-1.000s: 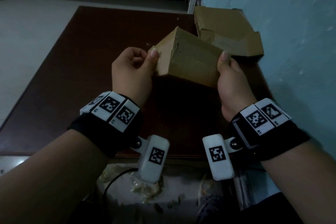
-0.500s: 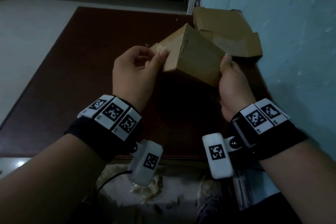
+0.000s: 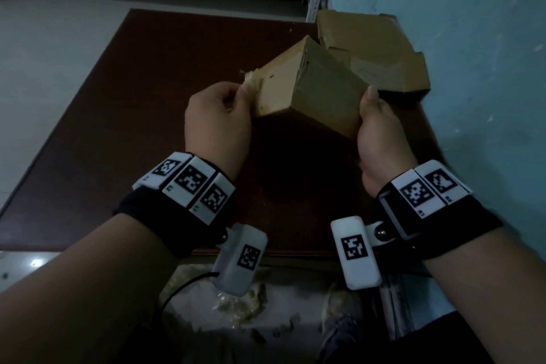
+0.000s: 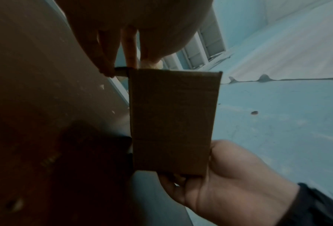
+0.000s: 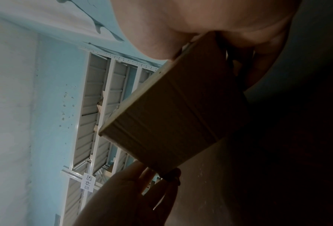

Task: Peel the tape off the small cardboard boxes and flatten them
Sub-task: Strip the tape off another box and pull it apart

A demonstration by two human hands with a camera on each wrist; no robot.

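The right hand (image 3: 381, 130) grips the small cardboard box (image 3: 307, 89) aloft above the bench (image 3: 118, 115), seemingly bracing it, so the left hand (image 3: 217, 124) can pinch the tape (image 3: 251, 83) at its corner.

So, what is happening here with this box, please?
A person holds a small cardboard box in the air above a dark table. The right hand grips the box at its right end. The left hand pinches a crumpled bit of tape at the left end and is peeling it off. The box is not flattened yet. Another box, already flat, lies at the table's far right corner.
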